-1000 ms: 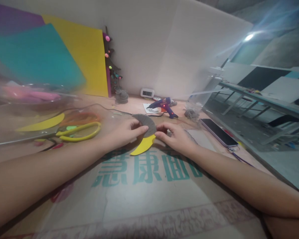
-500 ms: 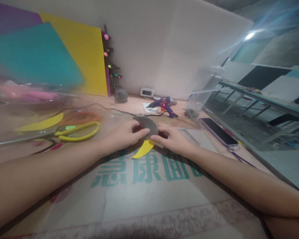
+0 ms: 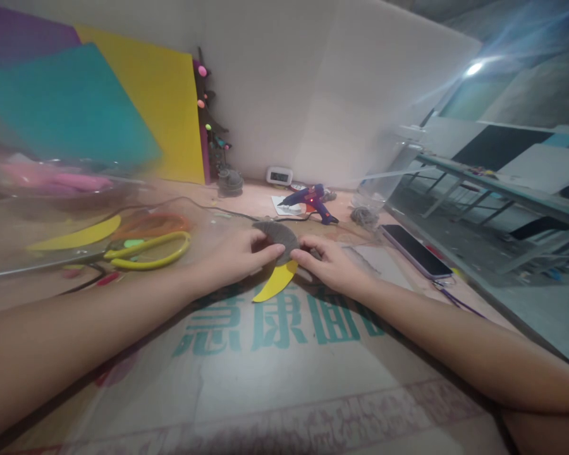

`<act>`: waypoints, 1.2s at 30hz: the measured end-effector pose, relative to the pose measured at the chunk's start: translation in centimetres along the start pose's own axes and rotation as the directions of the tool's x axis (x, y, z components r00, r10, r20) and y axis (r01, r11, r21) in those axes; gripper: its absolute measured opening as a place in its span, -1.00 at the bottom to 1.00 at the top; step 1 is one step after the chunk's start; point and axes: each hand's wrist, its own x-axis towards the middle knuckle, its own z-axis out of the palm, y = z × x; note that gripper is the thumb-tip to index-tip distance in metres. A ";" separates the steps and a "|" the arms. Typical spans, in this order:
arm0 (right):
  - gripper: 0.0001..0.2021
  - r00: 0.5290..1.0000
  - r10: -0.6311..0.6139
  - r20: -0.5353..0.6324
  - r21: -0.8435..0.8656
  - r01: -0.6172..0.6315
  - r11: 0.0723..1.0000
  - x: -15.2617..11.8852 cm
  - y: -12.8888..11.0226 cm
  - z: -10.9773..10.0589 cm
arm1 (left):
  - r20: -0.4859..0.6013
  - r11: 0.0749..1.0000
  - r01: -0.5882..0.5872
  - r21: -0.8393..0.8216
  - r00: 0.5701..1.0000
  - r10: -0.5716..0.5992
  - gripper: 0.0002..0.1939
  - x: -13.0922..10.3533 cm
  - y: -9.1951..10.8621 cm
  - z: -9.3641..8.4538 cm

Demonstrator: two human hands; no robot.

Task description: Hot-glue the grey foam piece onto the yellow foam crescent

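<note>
Between my hands is a curved crescent piece, its upper part wrapped in grey yarn (image 3: 279, 235) and its lower tip bare yellow (image 3: 275, 282). My left hand (image 3: 251, 253) grips the wrapped part from the left, thumb lying on top. From the right, my right hand (image 3: 320, 259) pinches the edge where grey meets yellow, thumb and fingers closed on it. The piece is just over a printed sheet (image 3: 284, 379) with green characters. Whether a loose yarn end runs between my fingers is too small to make out.
Scissors with yellow handles (image 3: 149, 251) and another yellow crescent (image 3: 83, 234) lie at the left. Behind are a glue gun (image 3: 313, 201) with a lit red light, a small clock (image 3: 279, 175) and grey yarn (image 3: 364, 217). A phone (image 3: 417, 251) lies at the right.
My right thumb has shifted slightly up and right along the crescent's edge, so a little more yellow shows. My left hand stays in place.
</note>
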 end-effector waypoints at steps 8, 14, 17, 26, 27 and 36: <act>-0.82 0.946 0.065 -0.318 0.151 -0.017 0.988 -0.1 1.8 -0.1 | -0.023 0.988 0.108 -0.108 0.994 -0.111 -0.60 0.2 0.0 0.0; -0.88 0.919 0.031 -0.393 0.114 0.015 0.993 -0.2 2.1 -0.1 | -0.042 0.979 0.135 -0.153 0.989 -0.143 -0.59 0.2 -0.3 0.1; -0.92 0.910 -0.070 -0.408 0.068 0.106 0.992 0.0 2.4 0.1 | -0.055 0.984 0.107 -0.142 0.992 -0.115 -0.59 0.2 -0.3 0.1; -0.81 0.897 -0.245 -0.368 -0.102 0.223 0.970 0.0 2.3 0.0 | -0.043 0.989 0.084 -0.120 0.995 -0.089 -0.59 0.3 -0.4 0.0; -0.80 0.898 -0.247 -0.363 -0.108 0.223 0.969 0.0 2.2 0.0 | -0.043 0.989 0.084 -0.124 0.995 -0.090 -0.59 0.4 -0.4 0.0; -0.74 0.901 -0.284 -0.328 -0.141 0.251 0.958 -0.2 2.1 -0.1 | -0.033 0.996 0.083 -0.039 0.996 -0.084 -0.60 0.3 -0.2 -0.1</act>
